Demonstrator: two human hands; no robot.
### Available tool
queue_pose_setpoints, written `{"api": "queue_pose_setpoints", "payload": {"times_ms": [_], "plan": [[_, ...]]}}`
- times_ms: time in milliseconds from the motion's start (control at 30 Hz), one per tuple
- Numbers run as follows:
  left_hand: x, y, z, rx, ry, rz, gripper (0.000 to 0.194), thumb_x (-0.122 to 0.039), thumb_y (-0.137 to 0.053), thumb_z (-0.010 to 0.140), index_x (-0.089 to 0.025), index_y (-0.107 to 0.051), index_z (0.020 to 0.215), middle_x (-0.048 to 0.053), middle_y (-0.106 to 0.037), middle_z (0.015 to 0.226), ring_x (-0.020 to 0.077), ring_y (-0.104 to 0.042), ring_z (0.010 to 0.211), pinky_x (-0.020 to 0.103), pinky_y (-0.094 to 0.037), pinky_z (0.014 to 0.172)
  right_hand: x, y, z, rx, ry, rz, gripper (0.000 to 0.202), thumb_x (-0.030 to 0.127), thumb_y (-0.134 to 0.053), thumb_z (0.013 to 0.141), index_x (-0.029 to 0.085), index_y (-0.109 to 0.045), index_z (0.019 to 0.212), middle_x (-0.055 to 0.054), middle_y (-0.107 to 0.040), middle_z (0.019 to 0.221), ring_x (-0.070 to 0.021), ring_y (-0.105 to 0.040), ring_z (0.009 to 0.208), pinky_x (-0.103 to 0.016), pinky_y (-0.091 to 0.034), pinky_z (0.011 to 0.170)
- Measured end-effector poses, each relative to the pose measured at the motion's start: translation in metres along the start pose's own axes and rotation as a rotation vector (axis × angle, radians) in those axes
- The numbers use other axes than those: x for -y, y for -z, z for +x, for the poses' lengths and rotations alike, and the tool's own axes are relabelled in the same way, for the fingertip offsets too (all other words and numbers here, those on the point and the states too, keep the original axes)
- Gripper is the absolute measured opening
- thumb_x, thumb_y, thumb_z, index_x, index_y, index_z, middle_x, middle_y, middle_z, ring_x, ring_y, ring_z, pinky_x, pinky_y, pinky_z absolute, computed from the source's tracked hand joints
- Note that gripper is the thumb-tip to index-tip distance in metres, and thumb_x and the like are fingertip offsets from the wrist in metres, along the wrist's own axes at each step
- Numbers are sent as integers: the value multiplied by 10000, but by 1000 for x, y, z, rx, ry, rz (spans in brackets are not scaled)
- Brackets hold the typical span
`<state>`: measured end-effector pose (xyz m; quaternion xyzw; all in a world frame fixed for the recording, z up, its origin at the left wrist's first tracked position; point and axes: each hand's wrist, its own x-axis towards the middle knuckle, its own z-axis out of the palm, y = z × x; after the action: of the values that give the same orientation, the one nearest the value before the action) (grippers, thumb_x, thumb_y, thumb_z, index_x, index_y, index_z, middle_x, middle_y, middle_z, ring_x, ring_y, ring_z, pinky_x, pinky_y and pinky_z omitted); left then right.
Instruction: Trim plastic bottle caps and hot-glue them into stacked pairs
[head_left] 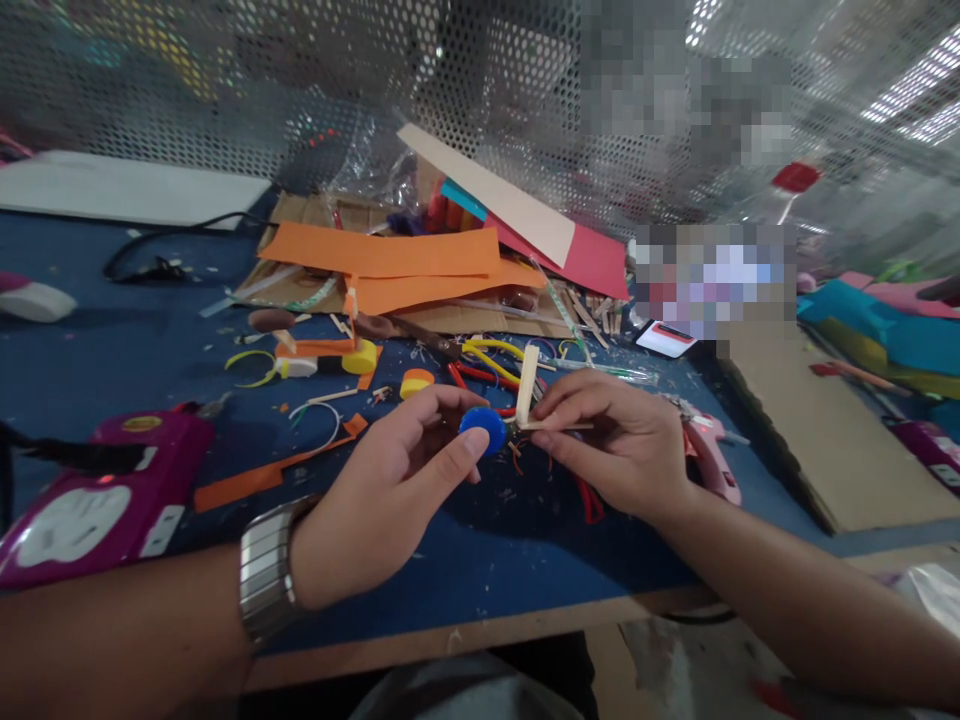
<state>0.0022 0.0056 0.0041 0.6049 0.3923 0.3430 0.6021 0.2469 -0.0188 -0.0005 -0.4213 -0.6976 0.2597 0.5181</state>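
Note:
Between the thumb and fingers of my left hand (405, 470) is a blue bottle cap (484, 428), its round face turned toward me. My right hand (619, 440) pinches a small frame of pale wooden sticks (528, 385), with one stick standing up and another running sideways under the fingers. The cap and the sticks are side by side above the table; I cannot tell whether they touch. Scissors with yellow handles (495, 350) lie just behind the hands. A pink glue gun (712, 455) rests beside my right wrist.
Orange paper strips (382, 250) and cardboard are heaped at the back. A purple power strip (105, 490) with a plugged cable sits at left. A small yellow-and-orange wheeled piece (360, 357) stands left of centre. A cardboard sheet (847, 430) lies at right; the table edge (450, 640) is in front.

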Motion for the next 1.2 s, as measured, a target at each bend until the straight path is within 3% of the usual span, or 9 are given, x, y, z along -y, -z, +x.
{"api": "queue_pose_setpoints", "payload": {"times_ms": [233,333,500,900,1200], "plan": [[-1,-2,1,1,9,-14,362,-527,-749,1028,-203,-705,1182,27,-735,899,200,-704,789,345,-647,791,-3,-2,-1,-57,-72,9,145,162,-937,912,286,-880,961,-50,-862,953,-216,-823,901,-324,-691,761],[-1,-2,1,0,17,-35,352,-526,-751,1030,-206,-702,1168,23,-728,889,198,-693,794,343,-641,799,-3,-4,-2,-89,-139,58,99,243,-966,905,275,-872,911,-60,-873,958,-229,-840,903,-343,-719,780],[0,-4,-2,17,52,-112,348,-507,-788,1003,-209,-700,1160,8,-692,891,198,-681,827,347,-624,823,-6,-3,-7,-98,-274,89,189,387,-975,926,268,-830,900,-69,-904,1033,-245,-883,902,-373,-749,840],[7,-3,-3,48,62,-163,374,-501,-764,1037,-185,-666,1210,3,-654,928,172,-641,840,326,-552,810,0,0,-8,2,-184,-106,107,272,-914,941,271,-810,965,-24,-875,808,-205,-821,632,-262,-621,552],[9,-5,-3,40,63,-170,373,-489,-766,1040,-183,-662,1226,1,-649,918,173,-633,842,333,-543,817,-1,3,-9,13,-114,-178,86,229,-898,931,292,-858,974,-6,-897,840,-184,-827,621,-225,-638,567]]}}
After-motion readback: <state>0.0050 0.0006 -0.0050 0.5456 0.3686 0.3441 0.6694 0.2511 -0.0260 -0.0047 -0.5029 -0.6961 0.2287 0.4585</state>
